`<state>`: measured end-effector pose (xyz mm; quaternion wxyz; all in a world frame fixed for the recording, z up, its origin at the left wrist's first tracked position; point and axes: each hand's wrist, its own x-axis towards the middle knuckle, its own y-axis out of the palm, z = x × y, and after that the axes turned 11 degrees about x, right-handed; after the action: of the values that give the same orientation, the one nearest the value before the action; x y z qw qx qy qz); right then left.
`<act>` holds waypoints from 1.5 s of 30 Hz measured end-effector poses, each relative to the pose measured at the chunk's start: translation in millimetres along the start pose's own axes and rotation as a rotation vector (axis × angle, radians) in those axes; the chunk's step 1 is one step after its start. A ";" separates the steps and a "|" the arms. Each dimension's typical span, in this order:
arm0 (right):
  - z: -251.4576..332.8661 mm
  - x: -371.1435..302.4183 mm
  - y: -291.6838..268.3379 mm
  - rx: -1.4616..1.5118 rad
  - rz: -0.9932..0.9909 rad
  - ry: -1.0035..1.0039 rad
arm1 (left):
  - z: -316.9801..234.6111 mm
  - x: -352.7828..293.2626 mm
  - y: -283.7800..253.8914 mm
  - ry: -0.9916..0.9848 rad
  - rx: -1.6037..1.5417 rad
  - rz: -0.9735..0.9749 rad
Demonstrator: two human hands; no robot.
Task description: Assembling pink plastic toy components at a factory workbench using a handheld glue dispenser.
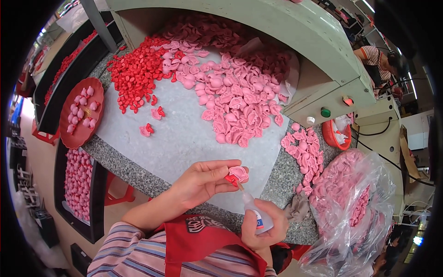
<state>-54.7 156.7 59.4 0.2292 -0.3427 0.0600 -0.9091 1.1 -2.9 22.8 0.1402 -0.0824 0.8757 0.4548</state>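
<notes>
Between the fingertips of my left hand [198, 179] is a small pink hollow plastic piece [239, 172], its open side facing up. Red pieces [232, 179] show at its lower edge, partly covered by my fingers. My right hand [274, 224] is wrapped round a translucent squeeze bottle [249, 203] with a narrow nozzle. The bottle tilts up to the left, and its tip meets the red and pink pieces or lies very near them. Beyond my hands, two pink pieces with red parts [146, 130] rest on the white sheet [170, 143].
A heap of pink pieces [240, 106] and a pile of red ones [134, 76] lie before the pale machine housing [277, 23]. At left stand a reddish tray [64, 111] and a black crate [97, 203]. A clear bag [341, 231] of pink pieces sits at right.
</notes>
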 end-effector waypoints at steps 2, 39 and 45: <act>0.9 0.9 0.7 -0.007 0.028 0.005 | -0.2 -1.0 0.8 0.000 0.004 -0.003; 2.2 5.6 -1.5 -0.006 0.028 -0.022 | 2.2 -4.9 1.2 0.071 0.085 0.040; 1.0 6.1 -4.8 -0.033 0.005 -0.018 | 1.9 -5.9 0.2 0.107 0.111 0.024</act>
<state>-60.0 158.3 65.1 0.2264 -0.3544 0.0740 -0.9042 7.0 -1.1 23.8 0.0919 -0.0883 0.9067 0.4020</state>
